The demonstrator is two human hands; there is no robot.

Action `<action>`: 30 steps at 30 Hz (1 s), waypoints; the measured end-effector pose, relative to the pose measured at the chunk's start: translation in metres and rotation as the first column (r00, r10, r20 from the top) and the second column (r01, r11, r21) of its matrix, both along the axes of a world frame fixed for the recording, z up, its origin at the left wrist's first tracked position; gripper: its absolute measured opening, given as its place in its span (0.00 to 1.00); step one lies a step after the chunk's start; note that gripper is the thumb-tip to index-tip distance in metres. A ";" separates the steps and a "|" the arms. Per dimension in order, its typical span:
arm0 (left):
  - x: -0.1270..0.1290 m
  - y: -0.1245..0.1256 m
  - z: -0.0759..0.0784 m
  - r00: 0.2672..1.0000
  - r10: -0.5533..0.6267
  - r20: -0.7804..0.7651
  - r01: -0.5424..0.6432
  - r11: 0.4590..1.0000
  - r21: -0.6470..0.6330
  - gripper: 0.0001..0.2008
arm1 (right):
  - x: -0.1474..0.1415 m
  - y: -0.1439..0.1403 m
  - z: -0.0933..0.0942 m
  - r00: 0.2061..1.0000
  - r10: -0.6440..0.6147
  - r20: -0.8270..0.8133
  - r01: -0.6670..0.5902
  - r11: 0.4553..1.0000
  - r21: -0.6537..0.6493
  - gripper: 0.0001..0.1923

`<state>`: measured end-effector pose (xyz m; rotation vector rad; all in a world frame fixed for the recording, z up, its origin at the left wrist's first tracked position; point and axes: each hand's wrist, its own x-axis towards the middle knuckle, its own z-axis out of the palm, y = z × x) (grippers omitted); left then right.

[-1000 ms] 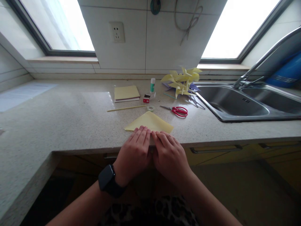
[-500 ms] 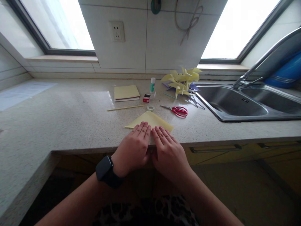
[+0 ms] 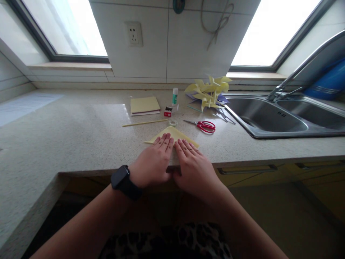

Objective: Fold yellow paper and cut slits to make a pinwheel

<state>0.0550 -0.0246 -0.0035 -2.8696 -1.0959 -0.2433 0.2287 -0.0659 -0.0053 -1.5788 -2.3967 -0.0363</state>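
A folded yellow paper triangle point(image 3: 174, 132) lies near the front edge of the speckled countertop point(image 3: 81, 133). My left hand point(image 3: 153, 162), with a black watch on its wrist, lies flat on the paper's left half. Flat beside it, my right hand point(image 3: 192, 163) covers the right half. The fingers of both hands lie side by side, pressing the sheet down and pointing toward its far tip. Only the far tip and side corners of the paper show.
Behind the paper lie a thin wooden stick point(image 3: 144, 123), a tape roll point(image 3: 173, 123), red scissors point(image 3: 203, 126), a glue stick point(image 3: 175, 96), a small red box point(image 3: 168, 112), a yellow paper pad point(image 3: 145, 105) and yellow pinwheels point(image 3: 208, 92). A steel sink point(image 3: 269, 117) is at right.
Both hands have slid forward over the yellow paper, away from me, covering more of it. Nothing else on the counter has moved.
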 end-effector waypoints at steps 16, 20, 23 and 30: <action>0.003 -0.011 -0.009 0.999 0.022 0.043 -0.026 0.996 0.087 0.40 | 0.003 -0.009 0.003 1.000 0.016 -0.011 -0.016 1.000 0.013 0.42; 0.005 -0.025 -0.017 0.991 0.076 0.107 -0.090 0.987 0.130 0.38 | 0.004 -0.016 0.000 0.999 0.035 -0.032 -0.034 0.999 0.029 0.41; 0.007 -0.032 -0.019 0.984 0.100 0.145 -0.124 0.978 0.170 0.32 | 0.004 -0.016 -0.002 0.999 0.036 -0.037 -0.035 0.999 0.027 0.39; 0.010 -0.040 -0.019 0.979 0.142 0.147 -0.168 0.968 0.188 0.27 | 0.005 -0.016 -0.004 0.997 0.041 -0.067 -0.038 0.998 0.048 0.37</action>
